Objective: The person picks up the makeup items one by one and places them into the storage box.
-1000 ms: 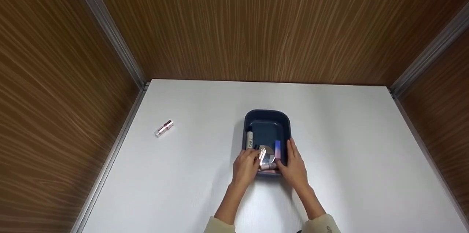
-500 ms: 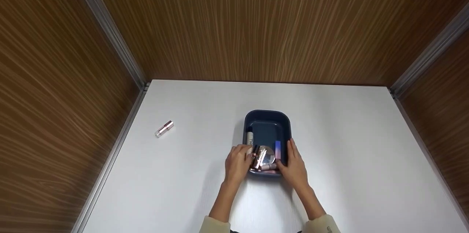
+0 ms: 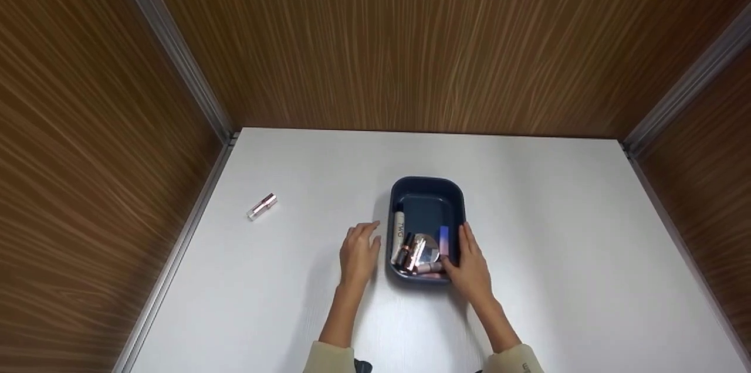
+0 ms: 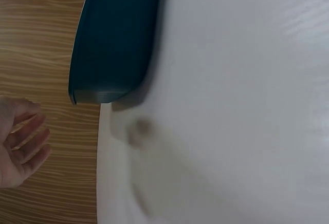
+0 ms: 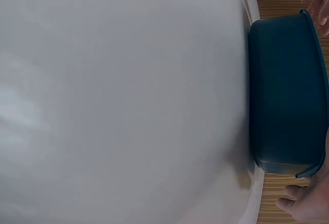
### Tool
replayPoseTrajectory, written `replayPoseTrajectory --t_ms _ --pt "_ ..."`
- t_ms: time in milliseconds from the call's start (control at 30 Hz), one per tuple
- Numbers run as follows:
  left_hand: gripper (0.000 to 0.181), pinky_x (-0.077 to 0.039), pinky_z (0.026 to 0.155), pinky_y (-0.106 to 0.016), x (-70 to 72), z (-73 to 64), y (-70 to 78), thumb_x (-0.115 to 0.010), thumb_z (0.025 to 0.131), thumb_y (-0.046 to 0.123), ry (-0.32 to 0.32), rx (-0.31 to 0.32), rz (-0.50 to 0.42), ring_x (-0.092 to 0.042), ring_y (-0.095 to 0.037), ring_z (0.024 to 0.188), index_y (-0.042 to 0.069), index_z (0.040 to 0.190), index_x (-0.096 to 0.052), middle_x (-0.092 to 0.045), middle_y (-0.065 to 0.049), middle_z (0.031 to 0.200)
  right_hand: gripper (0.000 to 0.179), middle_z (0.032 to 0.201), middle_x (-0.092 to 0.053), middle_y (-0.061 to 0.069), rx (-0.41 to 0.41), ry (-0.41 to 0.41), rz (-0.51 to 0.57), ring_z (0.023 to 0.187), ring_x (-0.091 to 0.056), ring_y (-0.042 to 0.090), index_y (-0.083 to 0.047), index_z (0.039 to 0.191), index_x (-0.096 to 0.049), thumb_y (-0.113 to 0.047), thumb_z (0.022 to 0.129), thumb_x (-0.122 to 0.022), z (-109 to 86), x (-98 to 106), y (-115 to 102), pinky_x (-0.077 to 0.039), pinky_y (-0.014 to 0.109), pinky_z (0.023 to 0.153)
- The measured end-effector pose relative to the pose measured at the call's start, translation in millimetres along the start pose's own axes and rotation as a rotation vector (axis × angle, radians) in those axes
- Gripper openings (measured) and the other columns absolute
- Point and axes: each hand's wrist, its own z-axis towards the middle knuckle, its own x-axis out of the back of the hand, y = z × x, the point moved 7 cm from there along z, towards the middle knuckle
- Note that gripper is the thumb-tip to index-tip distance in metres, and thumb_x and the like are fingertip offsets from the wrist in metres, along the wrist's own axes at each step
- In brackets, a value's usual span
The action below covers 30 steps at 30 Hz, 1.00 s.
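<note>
A dark blue plastic storage bin (image 3: 423,178) stands on the white table, its outer wall filling much of the right wrist view. My right hand (image 3: 470,270) grips its right wall, thumb inside and fingers along the outside. Just left of the bin, my left hand (image 3: 358,253) hovers with loosely bent fingers, holding nothing; the left wrist view also has this left hand (image 4: 20,142) apart from the bin. Inside lie a white tube marked TWG (image 3: 399,226), a dark lipstick-like tube (image 3: 404,253), a shiny round compact (image 3: 431,253) and a purple-pink stick (image 3: 444,239).
Alone at the table's left lies a rose-gold lipstick tube (image 3: 262,207) with a clear end. Wood-grain panels (image 3: 387,39) with metal corner strips enclose the table at the back and both sides.
My left hand has let go of the dark tube, which now rests in the bin, and has moved out to the left. The right hand keeps its hold.
</note>
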Motion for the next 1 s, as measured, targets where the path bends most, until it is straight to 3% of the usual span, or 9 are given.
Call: replayPoseTrajectory --t_ms 367,1000 --pt "0.026 -0.048 0.071 -0.033 12.0 4.8 -22.6 -0.071 0.077 0.001 0.050 0.049 -0.007 -0.057 -0.023 0.086 0.004 0.103 -0.069 -0.064 -0.008 0.095 0.075 0.148 -0.019 0.019 0.003 0.003 0.015 0.131 -0.023 0.037 0.009 0.140 -0.025 -0.017 0.082 -0.065 0.1 2.3 -0.9 -0.023 0.049 0.102" --pt "0.028 -0.048 0.075 -0.038 43.0 24.2 -83.4 -0.068 0.079 -0.002 0.138 0.197 -0.009 -0.056 -0.029 0.093 -0.001 0.107 -0.066 -0.061 -0.014 0.104 0.074 0.148 -0.019 0.018 0.003 0.008 0.003 0.130 -0.025 0.039 0.008 0.141 -0.025 -0.017 0.082 -0.064 1.3 2.3 3.4 -0.025 0.051 0.100"
